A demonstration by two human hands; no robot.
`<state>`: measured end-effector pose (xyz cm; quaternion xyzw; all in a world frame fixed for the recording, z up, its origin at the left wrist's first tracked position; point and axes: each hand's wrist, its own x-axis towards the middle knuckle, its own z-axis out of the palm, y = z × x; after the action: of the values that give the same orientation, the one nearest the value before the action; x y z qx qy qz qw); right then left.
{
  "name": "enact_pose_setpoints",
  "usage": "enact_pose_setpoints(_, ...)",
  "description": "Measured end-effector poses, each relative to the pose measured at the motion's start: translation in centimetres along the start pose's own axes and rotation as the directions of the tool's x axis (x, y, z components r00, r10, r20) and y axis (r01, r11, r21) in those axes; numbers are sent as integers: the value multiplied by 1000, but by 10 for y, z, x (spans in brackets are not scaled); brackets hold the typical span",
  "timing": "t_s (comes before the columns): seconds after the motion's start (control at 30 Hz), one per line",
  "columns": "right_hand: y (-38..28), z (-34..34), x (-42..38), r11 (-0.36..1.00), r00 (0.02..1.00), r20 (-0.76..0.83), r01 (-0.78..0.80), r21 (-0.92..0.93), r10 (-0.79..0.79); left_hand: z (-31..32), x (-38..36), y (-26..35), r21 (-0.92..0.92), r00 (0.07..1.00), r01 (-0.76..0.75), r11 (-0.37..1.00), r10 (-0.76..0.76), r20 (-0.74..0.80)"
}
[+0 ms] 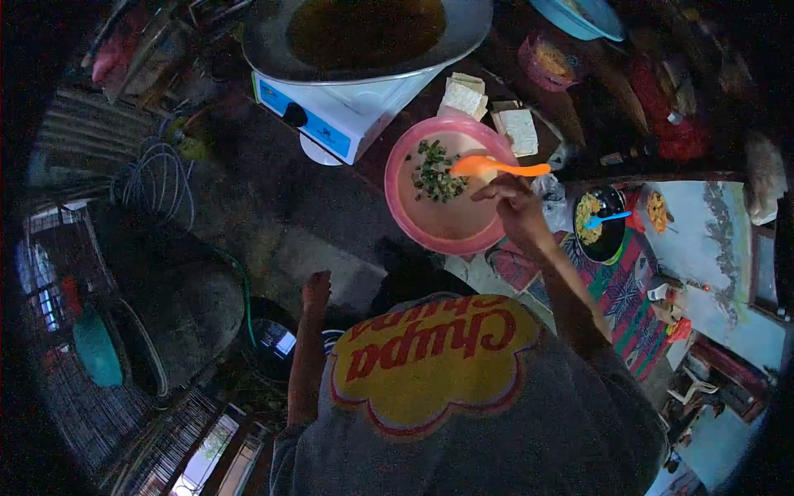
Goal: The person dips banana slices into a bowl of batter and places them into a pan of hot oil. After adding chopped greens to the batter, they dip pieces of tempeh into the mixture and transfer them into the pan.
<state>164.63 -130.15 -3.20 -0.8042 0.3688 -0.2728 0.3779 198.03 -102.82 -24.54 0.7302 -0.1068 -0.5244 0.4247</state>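
A pink basin (397,194) of pale, creamy batter stands in front of me, with a heap of chopped greens (438,172) on the batter. An orange spoon (517,169) dips its bowl in beside the greens, its handle reaching over the right rim. My right hand (513,205) is over that side of the basin, fingers stretched toward the batter, right below the spoon's handle. Away to the left of the basin, my left hand (316,292) hangs low with its fingers curled in and nothing showing in them.
Beyond the basin, a wide pan (471,37) of dark liquid sits on a white-and-blue stove (331,132). Pale blocks (518,131) lie behind the basin. To the right are a black bowl (612,240) of food with a blue spoon (608,219) and a patterned mat (633,310).
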Motion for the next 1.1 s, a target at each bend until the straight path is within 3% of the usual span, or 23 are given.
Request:
enact_pose_setpoints(0.07,-89,-42,15,915,974,217,-145,377,65,-1,4,2,538,998,12,843,-41,42)
enact_pose_setpoints(0.1,-124,-61,17,878,926,378,-187,440,8,4,0,5,544,998,4,839,-37,49)
enact_pose_setpoints(0.13,-131,-60,10,551,910,289,-84,831,-297,12,-8,10,454,998,56,889,-54,-18)
enact_pose_setpoints(0.17,-151,-48,16,367,858,129,74,927,-498,17,-16,12,356,994,104,929,-80,-80)
enact_pose_setpoints(0.2,-172,-42,20,144,757,-61,202,969,-651,-4,17,-44,658,991,-130,741,74,111)
enact_pose_setpoints(0.27,-191,-55,-8,157,772,66,44,987,-633,-40,74,-144,877,800,-467,-110,370,473)
enact_pose_setpoints(0.33,-194,-55,-25,74,714,171,-166,983,-679,-7,32,-85,625,988,-126,771,39,151)
enact_pose_setpoints(0.37,-193,-56,-22,75,710,173,-167,983,-682,14,6,-46,314,991,131,940,-130,-24)
enact_pose_setpoints(0.43,-189,-59,-1,140,694,-63,233,962,-717,32,-16,-27,250,994,110,962,-100,-53)
enact_pose_setpoints(0.47,-179,-65,8,198,686,69,111,974,-724,33,-21,-27,190,994,91,977,-76,-84)
enact_pose_setpoints(0.5,-165,-80,6,635,797,334,79,769,-504,21,-8,-55,186,993,91,978,-75,-94)
enact_pose_setpoints(0.53,-148,-91,5,920,870,460,-20,392,-178,-2,22,-107,352,979,-192,916,204,2)
enact_pose_setpoints(0.57,-115,-79,15,991,936,346,18,135,-64,-14,35,-134,477,885,-453,753,445,139)
enact_pose_setpoints(0.6,-61,-65,21,977,968,198,182,-113,-157,-9,26,-123,476,884,-452,755,450,125)
enact_pose_setpoints(0.63,-17,-56,17,785,980,148,194,-588,-132,1,10,-96,475,980,-194,859,193,50)
enact_pose_setpoints(0.67,15,-49,15,639,983,178,164,-751,-44,12,-9,-70,450,997,80,889,-81,-17)
enact_pose_setpoints(0.7,40,-43,14,456,982,186,145,-878,46,17,-24,-58,442,997,78,893,-75,-24)
enact_pose_setpoints(0.77,68,-33,8,435,964,262,217,-874,45,18,-49,-52,608,967,-242,756,238,90)
enact_pose_setpoints(0.87,44,-37,11,516,931,358,340,-786,-69,5,-16,-113,816,927,-116,566,358,-117)
enact_pose_setpoints(0.93,2,-45,14,646,936,280,80,-759,212,10,-46,-93,707,935,-85,702,302,-187)
enact_pose_setpoints(0.97,8,-43,17,716,974,218,109,-689,61,11,-57,-86,581,944,-61,812,237,-231)
enact_pose_setpoints(1.07,32,1,36,582,855,324,32,-813,405,-46,33,-223,943,980,-197,267,25,198)
enact_pose_setpoints(1.1,91,32,19,919,946,231,-128,-374,226,-45,34,-237,943,979,-204,264,37,201)
